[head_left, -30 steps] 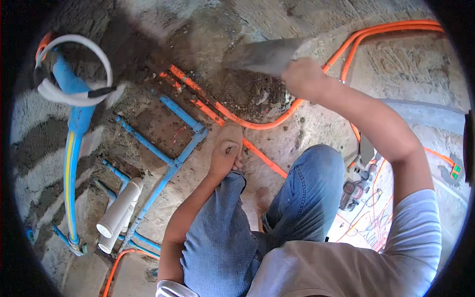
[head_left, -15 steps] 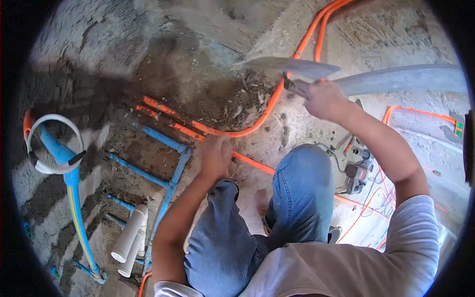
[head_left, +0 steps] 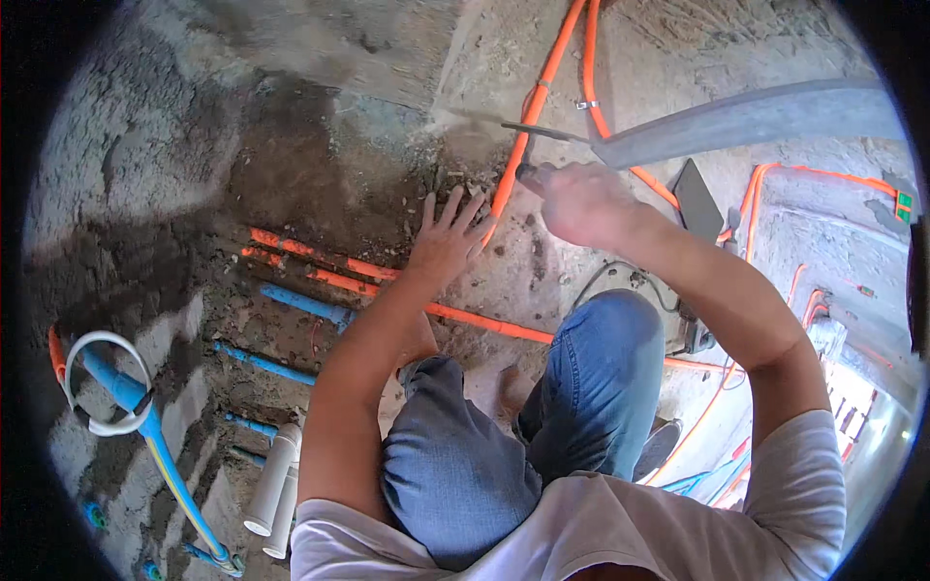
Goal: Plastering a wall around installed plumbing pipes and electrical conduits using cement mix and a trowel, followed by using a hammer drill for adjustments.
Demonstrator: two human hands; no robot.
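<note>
My left hand [head_left: 445,239] is spread open, fingers reaching toward the loose debris [head_left: 450,169] at the foot of the wall, just left of a curving orange conduit [head_left: 510,174]; whether the fingertips touch it is unclear. My right hand [head_left: 586,200] grips the dark handle of a metal trowel [head_left: 547,131], its thin blade seen nearly edge-on over the conduit. Below my left hand, straight orange conduits [head_left: 499,325] run across the rough concrete floor, partly behind my forearm and beside blue pipes [head_left: 305,303].
My bent knees fill the lower middle. A looped white hose [head_left: 104,341] on a blue pipe and white plastic pipes [head_left: 271,484] stand at left. At right are a long grey strip [head_left: 736,116], a dark flat plate [head_left: 697,198], a partly hidden tool [head_left: 696,334] and more conduits [head_left: 804,169].
My left hand has risen from my knee toward the debris and spread its fingers. My right hand, holding the trowel, has shifted left and turned the blade edge-on. The view has also swung.
</note>
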